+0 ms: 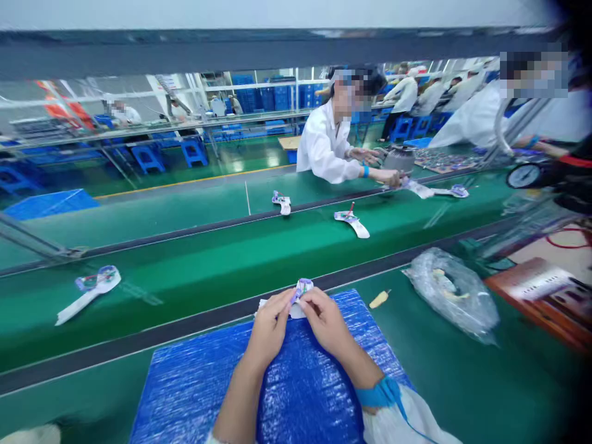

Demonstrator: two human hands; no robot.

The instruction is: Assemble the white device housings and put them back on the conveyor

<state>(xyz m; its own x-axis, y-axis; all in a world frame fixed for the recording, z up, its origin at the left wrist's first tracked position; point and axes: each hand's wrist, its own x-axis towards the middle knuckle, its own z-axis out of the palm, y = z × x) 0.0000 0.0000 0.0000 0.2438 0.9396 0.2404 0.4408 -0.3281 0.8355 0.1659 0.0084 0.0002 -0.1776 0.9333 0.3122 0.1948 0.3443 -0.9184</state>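
Above the far edge of the blue wrapped mat (194, 376), my left hand (271, 324) and my right hand (327, 316) come together around a small white plastic housing (304, 286) with purple parts inside. Both sets of fingers are closed on it, the left from its left side and the right from its right. Fingers cover much of the housing, so its full shape is hidden. A blue wrist strap (382, 392) circles my right wrist.
Similar housings with wires (99, 280) lie on the green conveyor belt (208, 259). On the right are a clear plastic bag (456, 296), a small yellowish piece (379, 300) and a pressure gauge (523, 176). Across the belt a person (324, 142) in white handles parts.
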